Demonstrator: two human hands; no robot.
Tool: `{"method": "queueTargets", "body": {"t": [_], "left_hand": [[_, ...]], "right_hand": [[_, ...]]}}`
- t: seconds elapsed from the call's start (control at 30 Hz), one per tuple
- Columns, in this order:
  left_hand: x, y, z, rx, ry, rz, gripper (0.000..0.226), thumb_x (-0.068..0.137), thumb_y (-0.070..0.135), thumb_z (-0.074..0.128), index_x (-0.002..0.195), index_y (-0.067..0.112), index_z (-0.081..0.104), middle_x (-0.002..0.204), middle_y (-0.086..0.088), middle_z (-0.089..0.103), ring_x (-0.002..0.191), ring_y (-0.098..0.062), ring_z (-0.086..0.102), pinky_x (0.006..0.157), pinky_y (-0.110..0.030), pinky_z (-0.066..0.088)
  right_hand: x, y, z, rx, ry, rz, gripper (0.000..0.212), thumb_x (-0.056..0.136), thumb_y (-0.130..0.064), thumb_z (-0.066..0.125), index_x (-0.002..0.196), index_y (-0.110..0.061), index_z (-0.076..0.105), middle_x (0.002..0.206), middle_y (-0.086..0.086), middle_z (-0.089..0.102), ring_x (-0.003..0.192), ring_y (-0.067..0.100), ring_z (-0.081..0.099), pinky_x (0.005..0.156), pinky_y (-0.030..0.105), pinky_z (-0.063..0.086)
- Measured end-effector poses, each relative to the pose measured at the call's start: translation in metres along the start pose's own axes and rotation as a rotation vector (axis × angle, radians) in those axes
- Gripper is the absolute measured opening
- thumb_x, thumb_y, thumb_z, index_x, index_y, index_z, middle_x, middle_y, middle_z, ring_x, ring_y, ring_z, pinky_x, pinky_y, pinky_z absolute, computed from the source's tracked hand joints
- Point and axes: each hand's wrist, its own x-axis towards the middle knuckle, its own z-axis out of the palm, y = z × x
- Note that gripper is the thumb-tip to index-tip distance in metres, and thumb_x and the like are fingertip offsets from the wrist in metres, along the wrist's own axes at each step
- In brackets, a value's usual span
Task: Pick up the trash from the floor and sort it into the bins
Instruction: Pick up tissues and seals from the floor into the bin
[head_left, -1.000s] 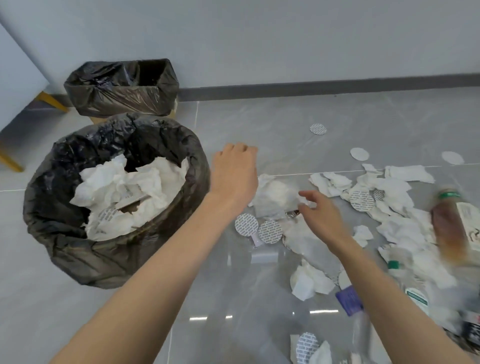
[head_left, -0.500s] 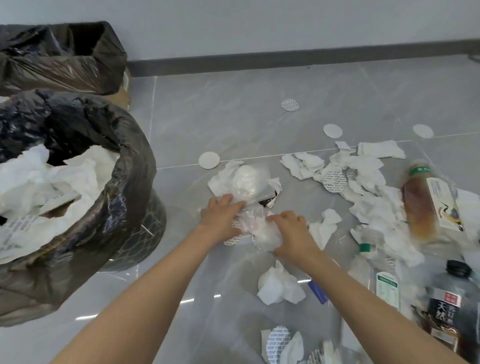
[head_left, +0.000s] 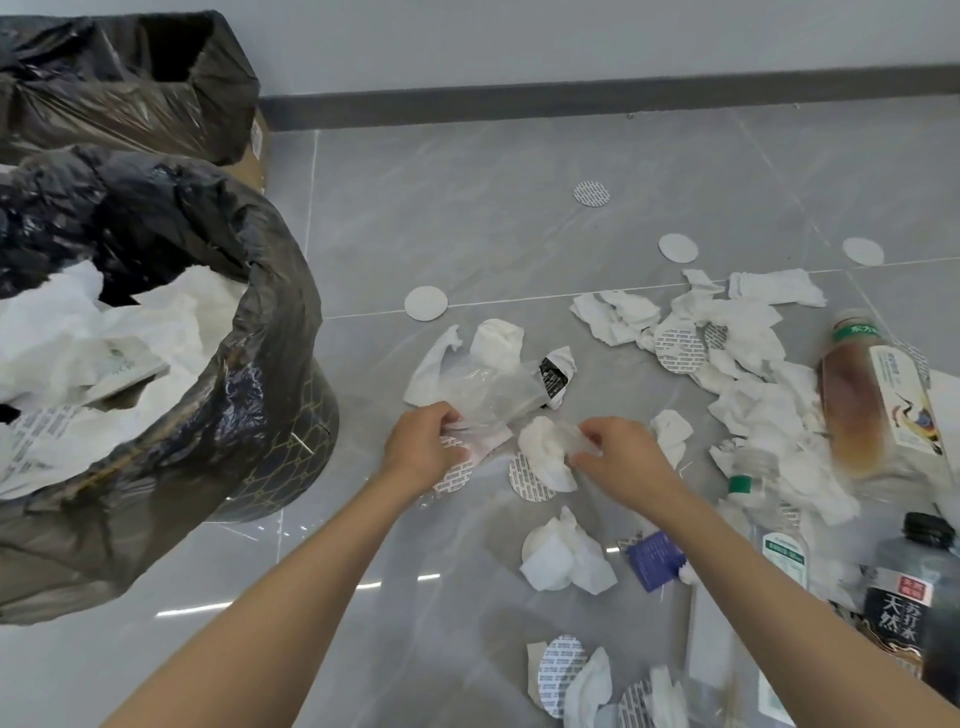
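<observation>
I see a crumpled clear wrapper (head_left: 488, 387), its near edge pinched in the left grip (head_left: 423, 447). Right grip (head_left: 621, 454) pinches a wadded white tissue (head_left: 543, 449) just beside it.

**White litter on grey tile, black at the bins**

The floor (head_left: 467, 208) is grey tile, marbled with paler veins, under a dark grey skirting (head_left: 571, 101). The tissues (head_left: 566, 561) are plain white, and the round seals (head_left: 678, 351) are white with grey rows of print. The plastic bag (head_left: 488, 389) is clear, and a wrapper (head_left: 654, 558) is deep blue. The tea bottle (head_left: 857, 405) is amber with a green band. The bin liner (head_left: 182, 234) is glossy black over a dark bin (head_left: 301, 447) latticed in gold.
</observation>
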Motion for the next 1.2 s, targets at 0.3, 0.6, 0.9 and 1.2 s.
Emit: {"method": "queueTargets", "body": {"t": [0.3,0.6,0.9,1.2], "left_hand": [[-0.012,-0.002,0.004,-0.1,0.027,-0.015,0.02,0.074,0.009,0.069,0.092,0.013,0.062,0.079,0.005,0.058,0.079,-0.018,0.055,0.07,-0.025,0.038],[-0.024,-0.007,0.015,0.014,0.128,-0.115,0.023,0.079,0.022,0.07,0.099,0.022,0.061,0.131,-0.001,0.029,0.125,-0.024,0.023,0.1,-0.032,0.021],[-0.033,-0.002,0.017,-0.045,0.21,-0.152,0.023,0.079,0.014,0.069,0.099,0.024,0.064,0.117,0.0,0.052,0.115,-0.024,0.045,0.087,-0.021,0.028],[-0.041,0.015,-0.014,-0.224,0.317,-0.072,0.014,0.083,0.008,0.062,0.083,0.022,0.061,0.095,0.003,0.063,0.096,-0.016,0.056,0.079,-0.024,0.038]], "right_hand": [[0.037,-0.052,-0.033,0.045,0.225,-0.157,0.022,0.089,-0.023,0.059,0.104,-0.008,0.067,0.121,0.006,0.05,0.115,0.027,0.039,0.088,0.029,0.029],[0.061,-0.046,0.012,-0.147,-0.112,0.069,0.022,0.08,-0.023,0.069,0.066,-0.017,0.053,0.136,0.011,0.039,0.123,0.032,0.038,0.096,0.033,0.035],[0.034,-0.034,0.014,0.029,0.096,0.08,0.02,0.077,-0.018,0.067,0.063,-0.013,0.054,0.058,0.001,0.049,0.057,0.018,0.047,0.048,0.029,0.028],[0.007,-0.042,-0.012,0.615,0.262,0.113,0.013,0.082,-0.024,0.067,0.083,-0.012,0.063,0.077,-0.003,0.061,0.073,0.014,0.056,0.062,0.027,0.042]]}}
